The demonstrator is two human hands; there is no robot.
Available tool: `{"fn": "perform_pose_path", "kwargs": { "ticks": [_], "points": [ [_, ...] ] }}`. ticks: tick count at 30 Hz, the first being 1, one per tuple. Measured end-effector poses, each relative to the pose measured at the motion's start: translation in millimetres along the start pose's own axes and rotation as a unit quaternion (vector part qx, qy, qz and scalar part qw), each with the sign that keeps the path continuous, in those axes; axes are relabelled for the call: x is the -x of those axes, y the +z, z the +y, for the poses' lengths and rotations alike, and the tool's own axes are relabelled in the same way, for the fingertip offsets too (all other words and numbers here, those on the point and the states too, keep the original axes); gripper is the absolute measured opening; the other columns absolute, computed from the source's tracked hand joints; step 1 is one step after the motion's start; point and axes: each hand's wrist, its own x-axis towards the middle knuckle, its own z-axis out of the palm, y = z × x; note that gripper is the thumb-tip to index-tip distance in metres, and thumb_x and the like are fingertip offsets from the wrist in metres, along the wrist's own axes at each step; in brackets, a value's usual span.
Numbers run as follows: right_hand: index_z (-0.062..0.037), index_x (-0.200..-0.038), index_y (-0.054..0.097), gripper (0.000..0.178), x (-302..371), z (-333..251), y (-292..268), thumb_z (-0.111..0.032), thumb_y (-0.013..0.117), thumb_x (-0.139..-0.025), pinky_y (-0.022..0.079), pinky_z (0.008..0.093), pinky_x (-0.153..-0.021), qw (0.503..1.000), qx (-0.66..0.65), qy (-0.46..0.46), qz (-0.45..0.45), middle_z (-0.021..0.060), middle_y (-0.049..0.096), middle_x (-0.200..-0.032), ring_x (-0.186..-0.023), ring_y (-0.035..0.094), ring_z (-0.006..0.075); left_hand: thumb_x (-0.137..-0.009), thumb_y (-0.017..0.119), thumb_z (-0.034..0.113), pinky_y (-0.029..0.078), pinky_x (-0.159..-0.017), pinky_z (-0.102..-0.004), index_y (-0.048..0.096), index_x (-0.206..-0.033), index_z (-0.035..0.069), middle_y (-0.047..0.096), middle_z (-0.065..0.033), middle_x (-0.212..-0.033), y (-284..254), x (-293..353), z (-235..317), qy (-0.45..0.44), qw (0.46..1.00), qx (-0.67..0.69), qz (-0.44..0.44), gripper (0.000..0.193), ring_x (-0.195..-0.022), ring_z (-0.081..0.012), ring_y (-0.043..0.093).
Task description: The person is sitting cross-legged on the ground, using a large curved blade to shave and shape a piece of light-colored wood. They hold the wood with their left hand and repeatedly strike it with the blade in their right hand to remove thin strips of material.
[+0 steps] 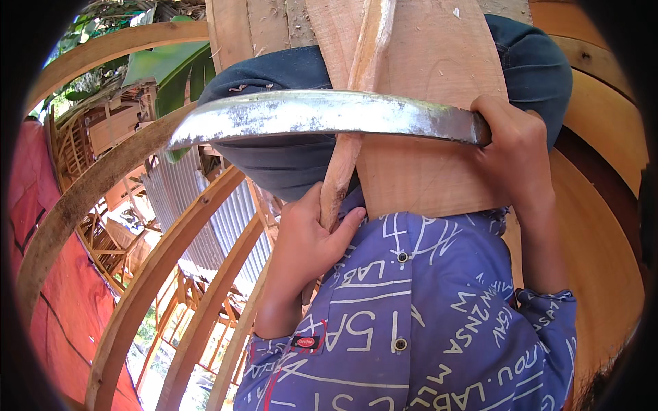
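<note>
My right hand (513,140) is closed round the grip end of a machete (291,113). Its broad, worn silvery blade points left and lies across a wooden stick (343,161), hiding part of it. Around the near end of that stick my left hand (308,229) is wrapped, with the thumb along its side. The stick is peeled and pale, and it slants up and away past the blade. Beneath both is a wide wooden board (428,175) that reaches my blue shirt and lies between my bent legs in dark jeans.
Curved timber beams (161,274) run along the left, with gaps that show a lower area. Down there are corrugated metal sheets (236,229) and wooden frames. A red sheet (65,301) hangs at far left, green leaves (178,65) behind. Wooden planks (589,226) curve along the right.
</note>
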Motion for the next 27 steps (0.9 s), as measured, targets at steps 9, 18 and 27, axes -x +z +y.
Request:
{"fn": "perform_pose_path", "kwargs": {
  "ticks": [9, 18, 27],
  "points": [
    [-0.0023, -0.075, 0.058, 0.026, -23.9, 54.5, -13.2, -0.024, 0.072, -0.079, 0.036, 0.0344, -0.047, 0.985, 0.075, 0.137, 0.068, 0.0174, 0.044, -0.059, -0.048, 0.044, 0.0287, -0.076, 0.075, 0.017, 0.034, -0.048, -0.0245, 0.054, -0.076, 0.002, 0.05, -0.0005, -0.056, -15.1, 27.0, -31.9, -0.033, 0.992, 0.114, 0.034, 0.026, -0.051, -0.0057, 0.044],
    [-0.0025, -0.081, 0.059, 0.013, -16.6, 21.8, -6.6, -0.003, 0.066, -0.071, 0.044, 0.0344, -0.055, 0.998, -0.029, 0.032, 0.035, 0.016, 0.053, -0.068, -0.061, 0.055, 0.0336, -0.074, 0.077, 0.015, 0.029, -0.047, -0.022, 0.049, -0.075, 0.003, 0.043, 0.003, -0.056, 3.6, -17.0, -0.6, 0.073, 0.991, 0.11, 0.012, 0.03, -0.052, -0.004, 0.039],
    [-0.0035, -0.081, 0.058, 0.016, -18.6, 25.4, -7.3, -0.004, 0.065, -0.066, 0.046, 0.0374, -0.058, 0.999, 0.041, 0.026, 0.017, 0.014, 0.059, -0.073, -0.067, 0.058, 0.034, -0.077, 0.072, 0.023, 0.046, -0.057, -0.0334, 0.059, -0.094, -0.005, 0.062, -0.0168, -0.067, -7.9, -10.3, -9.3, 0.031, 0.997, 0.07, -0.028, 0.035, -0.06, -0.0222, 0.063]
  ]
}}
